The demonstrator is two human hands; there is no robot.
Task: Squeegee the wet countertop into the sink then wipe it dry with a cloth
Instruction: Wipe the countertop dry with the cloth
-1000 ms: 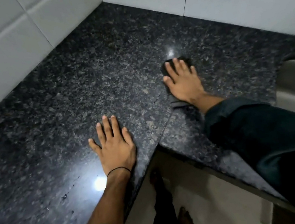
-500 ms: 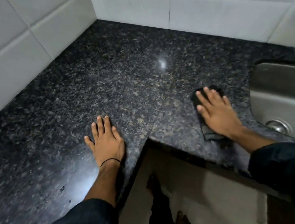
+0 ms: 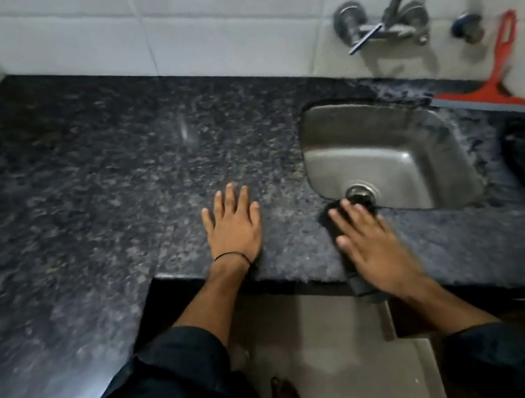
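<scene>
The cloth [image 3: 339, 220] is pressed flat on the dark stone worktop [image 3: 96, 191], just in front of the sink [image 3: 381, 151], close to its near left corner. It is held down by the right hand [image 3: 371, 243], which is laid open on top of it with the fingers spread; nothing is pinched. One end of the cloth seems to hang a little over the worktop's front edge, but the picture is blurred there, so this cannot be told for sure. The left hand [image 3: 233, 228] is laid flat on the bare stone to the left of the sink, fingers close together, holding nothing.

The cloth is judged to be soft, thin and light, so it will likely bunch up if pushed from one corner. It is best pushed with the whole palm in its middle. The red squeegee [image 3: 492, 84] is leaned against the wall behind the sink, untouched. It looks stiff and light, and would be taken by its long handle.
</scene>
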